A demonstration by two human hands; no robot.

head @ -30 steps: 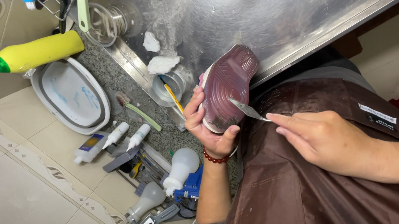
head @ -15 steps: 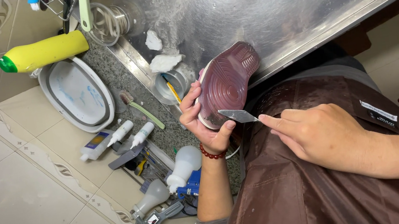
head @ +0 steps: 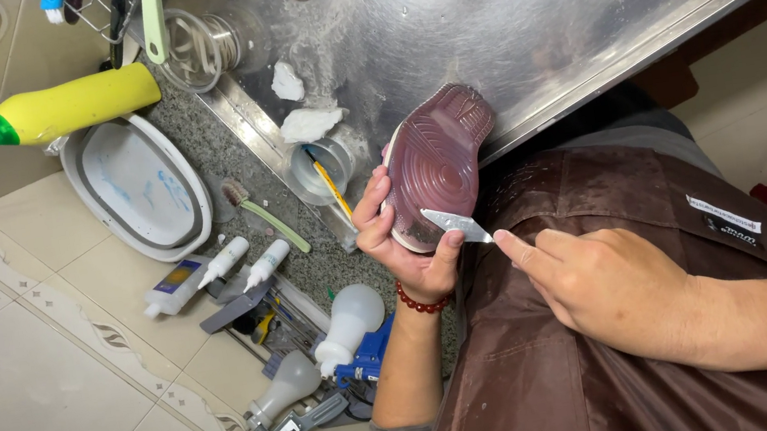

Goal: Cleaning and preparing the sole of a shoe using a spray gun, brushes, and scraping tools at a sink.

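From the head view, a maroon-soled shoe [head: 437,170] is gripped sole-up by the closed left hand [head: 404,243] over the steel sink's edge [head: 583,67]. A small metal blade [head: 454,224] is pinched in the closed right hand [head: 604,289], its tip laid against the sole's heel end.

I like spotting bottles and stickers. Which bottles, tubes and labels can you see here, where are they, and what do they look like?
Yellow bottle: lying on the counter by the wall tiles, green cap.
Flat white bottle: beside the oval basin, blue and yellow label.
Two small white tubes: side by side next to it.
Two white spray bottles: near the left hand's wrist.
White label: sewn on the brown apron.
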